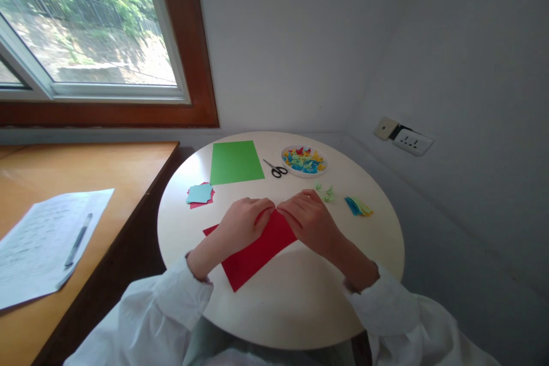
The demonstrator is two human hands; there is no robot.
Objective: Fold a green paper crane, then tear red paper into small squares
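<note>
Both hands meet over the middle of the round table. My left hand (247, 222) is closed, with thumb and forefinger pinched together. My right hand (311, 221) is pinched in the same way, its fingertips almost touching those of the left. Whatever sits between the fingertips is too small and too hidden to name; a tiny pale spot shows there. Directly beneath the hands is a red sheet of paper (253, 257), lying at a slant and partly covered by them. Just beyond my right hand are small pale green folded paper pieces (328, 194).
Around the white round table (283, 314) lie a green sheet (237, 162), scissors (277, 170), light blue paper squares (199, 193) over red ones, and blue-and-yellow folded pieces (359, 207). A white dish (305, 174) holds colourful folded paper. A wooden desk (128, 163) adjoins at left.
</note>
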